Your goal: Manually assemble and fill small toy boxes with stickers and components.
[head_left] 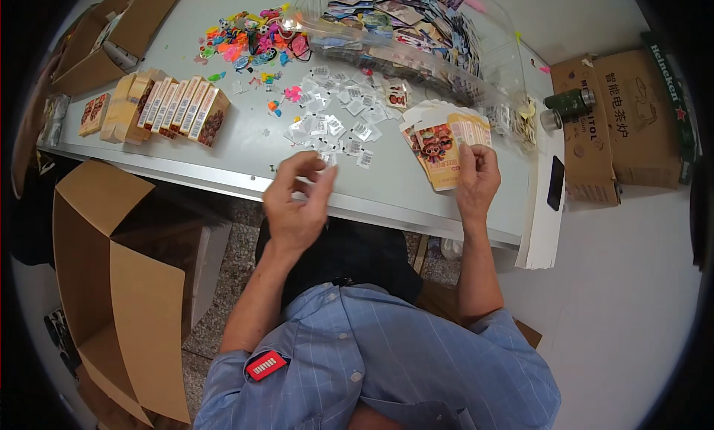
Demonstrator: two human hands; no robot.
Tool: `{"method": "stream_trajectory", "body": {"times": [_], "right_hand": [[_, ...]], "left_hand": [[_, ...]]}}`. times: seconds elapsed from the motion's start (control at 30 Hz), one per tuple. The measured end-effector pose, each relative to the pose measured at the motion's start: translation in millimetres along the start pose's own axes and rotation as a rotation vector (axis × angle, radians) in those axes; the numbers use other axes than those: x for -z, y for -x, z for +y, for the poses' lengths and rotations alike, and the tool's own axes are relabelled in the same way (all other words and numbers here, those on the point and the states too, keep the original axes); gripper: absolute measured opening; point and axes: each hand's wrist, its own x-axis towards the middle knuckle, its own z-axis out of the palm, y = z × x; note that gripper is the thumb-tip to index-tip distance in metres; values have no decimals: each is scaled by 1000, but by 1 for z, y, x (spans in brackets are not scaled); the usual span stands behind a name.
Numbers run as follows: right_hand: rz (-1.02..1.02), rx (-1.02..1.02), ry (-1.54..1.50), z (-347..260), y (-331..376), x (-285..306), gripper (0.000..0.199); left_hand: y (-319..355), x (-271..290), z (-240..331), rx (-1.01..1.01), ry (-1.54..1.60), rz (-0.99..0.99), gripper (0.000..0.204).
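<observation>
My left hand (296, 207) is at the table's front edge, with its thumb and fingertips pinched at a small white packet. That packet lies at the near side of a scattered pile of small white packets with printed labels (361, 106). Farther right, my right hand (477, 183) grips the near edge of a fanned stack of flat yellow cartons (444, 175), thumb on top. Red-brown pictures show on the cartons. The fingers under the stack are partly hidden. A row of filled, upright yellow-and-white boxes (182, 110) stands on the table's left side.
Colourful small toys (256, 39) lie heaped at the back. A clear plastic bin (327, 36) full of cards stands behind the cartons. An open cardboard box (149, 311) is on the floor at left. A dark phone (555, 183) and green flask (571, 101) are at right.
</observation>
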Motion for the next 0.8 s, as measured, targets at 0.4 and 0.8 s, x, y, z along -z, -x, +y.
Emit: {"method": "stream_trajectory", "body": {"times": [0.4,0.8], "right_hand": [[-401,-467,-684,-76,86,-57,22],[-388,-148,-299,-45,86,-79,28]], "left_hand": [[-19,-13,20,550,881,-667,100],[-1,-21,-20,48,60,-34,42]]}}
